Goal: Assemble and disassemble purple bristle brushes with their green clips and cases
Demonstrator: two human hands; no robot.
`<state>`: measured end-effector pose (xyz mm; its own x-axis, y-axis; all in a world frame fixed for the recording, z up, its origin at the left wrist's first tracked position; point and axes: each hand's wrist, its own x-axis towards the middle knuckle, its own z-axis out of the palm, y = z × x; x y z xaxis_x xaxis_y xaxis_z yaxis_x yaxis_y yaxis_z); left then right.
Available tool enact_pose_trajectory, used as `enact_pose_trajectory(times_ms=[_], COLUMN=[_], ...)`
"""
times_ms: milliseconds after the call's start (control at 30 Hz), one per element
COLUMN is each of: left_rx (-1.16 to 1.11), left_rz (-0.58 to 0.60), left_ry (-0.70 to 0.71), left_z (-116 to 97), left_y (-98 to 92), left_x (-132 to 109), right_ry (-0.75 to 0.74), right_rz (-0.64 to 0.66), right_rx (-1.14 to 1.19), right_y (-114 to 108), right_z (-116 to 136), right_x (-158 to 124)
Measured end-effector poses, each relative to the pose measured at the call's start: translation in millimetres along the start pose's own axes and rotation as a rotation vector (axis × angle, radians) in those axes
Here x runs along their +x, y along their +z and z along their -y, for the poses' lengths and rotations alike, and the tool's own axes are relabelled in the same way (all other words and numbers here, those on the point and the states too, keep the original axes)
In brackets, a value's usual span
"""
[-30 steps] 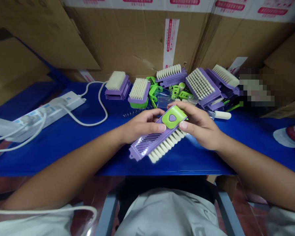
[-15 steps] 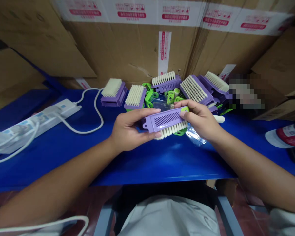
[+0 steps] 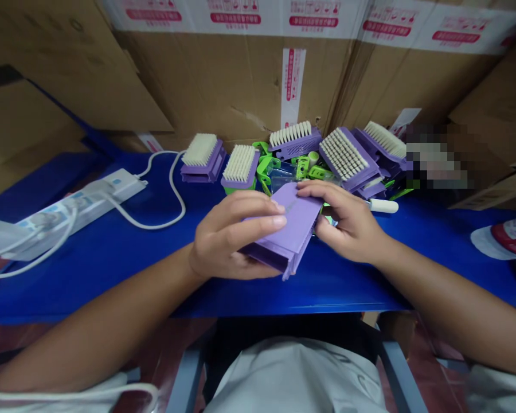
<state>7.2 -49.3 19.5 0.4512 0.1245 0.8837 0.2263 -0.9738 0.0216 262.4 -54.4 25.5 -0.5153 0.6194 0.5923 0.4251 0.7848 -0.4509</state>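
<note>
A purple brush head point(image 3: 279, 240) is between my two hands above the blue table, its smooth back tilted up and its hollow end facing me. Its bristles are out of sight underneath. My left hand point(image 3: 232, 238) wraps its left side, with fingers across the back and others below. My right hand point(image 3: 348, 221) grips the far right corner, fingertips on the top edge and thumb at the side. Just beyond lie green plastic clips point(image 3: 301, 166) and a clear plastic piece point(image 3: 279, 172). A white-handled tool point(image 3: 384, 206) lies right of my right hand.
Several purple brushes with cream bristles stand at the back, including one brush point(image 3: 203, 155) at the left and another point(image 3: 344, 155) at the right. A power strip point(image 3: 81, 206) with white cables lies left. Cardboard boxes point(image 3: 232, 80) wall off the rear. A red-labelled bottle point(image 3: 505, 238) is far right.
The brush head has been turned over: its slotted side and bristles faced me before, and now the smooth back shows. My left fingers have shifted onto the back.
</note>
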Motion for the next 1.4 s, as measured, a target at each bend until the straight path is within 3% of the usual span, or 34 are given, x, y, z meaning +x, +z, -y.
enact_pose_trajectory(times_ms=[333, 633, 800, 900, 1033, 1167, 1267, 1333, 1400], left_rx=[-0.051, 0.068, 0.095, 0.130, 0.180, 0.283, 0.243, 0.145, 0.015], left_rz=[0.091, 0.108, 0.126, 0.151, 0.197, 0.221, 0.450, 0.600, 0.662], left_ry=[-0.108, -0.091, 0.028, 0.043, -0.105, -0.241, -0.395, -0.554, -0.699], left_z=[-5.9, -5.9, 0.0, 5.0, 7.1, 3.7, -1.4, -3.2, -1.0], left_y=[-0.2, 0.0, 2.5, -1.4, -6.1, -3.3, -1.0, -1.3, -3.2], left_x=[1.8, 1.3, -2.3, -0.3, 2.7, 2.3, 4.0, 6.5, 8.5], right_ry=[0.099, 0.283, 0.423, 0.330, 0.127, -0.177, -0.337, -0.352, -0.348], right_rz=[-0.001, -0.338, -0.251, -0.368, -0.479, -0.244, -0.117, -0.094, -0.078], right_rx=[0.088, 0.522, 0.617, 0.514, 0.306, 0.056, 0.042, 0.066, 0.090], right_y=[7.1, -4.2, -7.6, -2.6, -2.0, -2.6, 0.8, 3.0, 3.6], right_z=[0.7, -13.5, -22.6, -17.9, -3.1, 8.8, 8.8, 5.4, 1.8], right_x=[-1.3, 2.7, 6.6, 6.1, 3.3, -0.7, -2.2, -2.1, -1.4])
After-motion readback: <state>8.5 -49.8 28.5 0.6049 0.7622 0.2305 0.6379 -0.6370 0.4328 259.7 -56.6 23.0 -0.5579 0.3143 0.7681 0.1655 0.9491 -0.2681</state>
